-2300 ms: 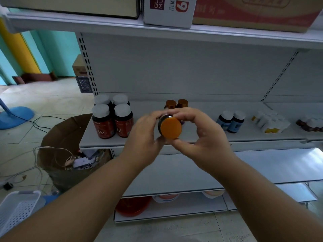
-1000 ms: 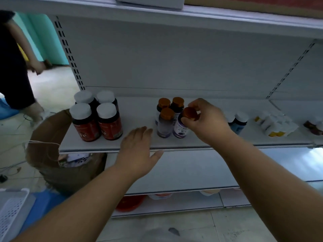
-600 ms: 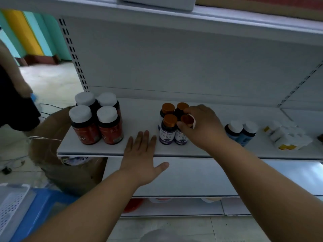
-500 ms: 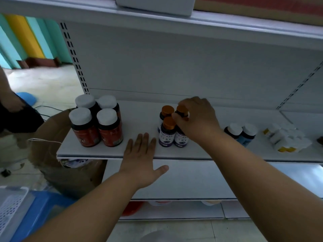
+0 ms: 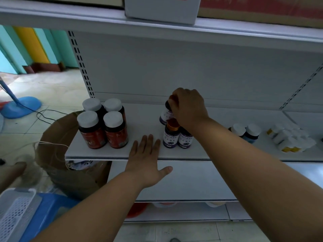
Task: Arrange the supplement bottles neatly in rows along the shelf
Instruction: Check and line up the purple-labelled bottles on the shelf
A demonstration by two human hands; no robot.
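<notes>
Gripping an orange-capped bottle (image 5: 166,113) by its cap, the right hand (image 5: 189,109) has its fingers curled down over the top, in the back row of the purple-label group on the white shelf (image 5: 145,124). Whether that bottle stands on the shelf or is lifted slightly off it is hard to tell from the head camera, since the hand covers much of it. Just in front stand two more purple-label bottles (image 5: 170,136) side by side near the shelf's front edge, the right one partly hidden under the wrist. The left hand (image 5: 146,159) lies flat, fingers straight and together, on the shelf edge between those bottles and four larger red-label bottles (image 5: 103,123) with white caps, set two by two at the left end. Farther right along the shelf are two blue bottles (image 5: 245,132) with white caps, then a cluster of small white bottles (image 5: 290,138). Below the shelf's left end sits a brown cardboard box (image 5: 66,165), with a white basket (image 5: 15,213) at the lower left corner.
</notes>
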